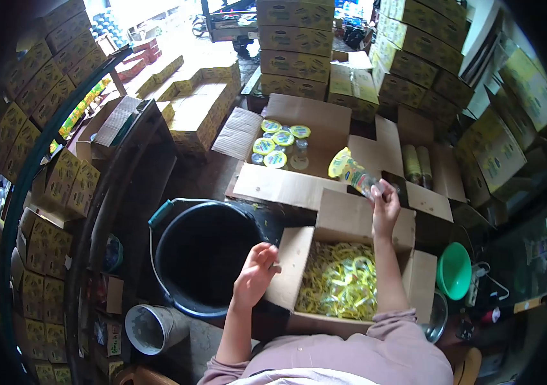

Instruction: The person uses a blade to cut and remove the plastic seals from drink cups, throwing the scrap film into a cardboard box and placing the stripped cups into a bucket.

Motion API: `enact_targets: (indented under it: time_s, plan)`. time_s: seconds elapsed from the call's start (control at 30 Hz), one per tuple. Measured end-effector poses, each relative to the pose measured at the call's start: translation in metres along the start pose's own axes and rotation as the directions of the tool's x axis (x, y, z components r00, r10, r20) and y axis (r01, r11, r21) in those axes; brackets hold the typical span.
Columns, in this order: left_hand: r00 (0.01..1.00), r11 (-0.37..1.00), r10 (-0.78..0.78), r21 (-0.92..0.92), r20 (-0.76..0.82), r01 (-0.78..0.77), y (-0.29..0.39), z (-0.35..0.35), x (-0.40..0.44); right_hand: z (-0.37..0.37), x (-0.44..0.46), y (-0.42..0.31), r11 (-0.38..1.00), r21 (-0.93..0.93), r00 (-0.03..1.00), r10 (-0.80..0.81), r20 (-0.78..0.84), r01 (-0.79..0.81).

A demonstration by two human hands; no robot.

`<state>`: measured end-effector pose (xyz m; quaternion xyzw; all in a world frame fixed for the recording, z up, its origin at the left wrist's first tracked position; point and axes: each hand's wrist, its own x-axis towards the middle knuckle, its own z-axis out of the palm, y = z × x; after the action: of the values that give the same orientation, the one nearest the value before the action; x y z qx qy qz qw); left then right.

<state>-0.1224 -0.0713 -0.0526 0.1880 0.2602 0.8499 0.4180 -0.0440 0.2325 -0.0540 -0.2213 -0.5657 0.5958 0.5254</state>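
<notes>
My right hand (386,204) is raised over the far side of the near cardboard box and grips a clear plastic cup (358,180) by its narrow end. The cup is tilted, its yellow printed top pointing left and up. My left hand (255,276) hovers between the black bucket (158,256) and the near box (291,269), fingers loosely bent and nothing visible in them. Inside that box lies a heap of yellow and clear plastic strips (341,276). Beyond it, an open carton (312,112) contains several yellow-topped cups (275,159).
Another open carton (447,170) at the right holds two cup stacks (413,163). A green bowl (454,271) sits right of the near box, a pale bucket (148,330) at lower left. Tall stacks of printed cartons (294,45) rise behind; a dark shelf frame (103,218) bounds the left.
</notes>
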Motion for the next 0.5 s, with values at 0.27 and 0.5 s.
enact_targets:
  time_s: [0.27,0.5]
  plan:
    - [0.985,0.986,-0.167,0.004,0.044,0.167,-0.09,0.061,-0.031,-0.06,-0.206,-0.117,0.996,0.09,0.987,-0.009,0.159,-0.006]
    - [0.975,0.958,-0.166,0.21,-0.15,0.195,-0.113,0.09,-0.065,-0.163,-0.261,-0.139,0.688,-0.65,0.943,-0.294,0.156,0.322]
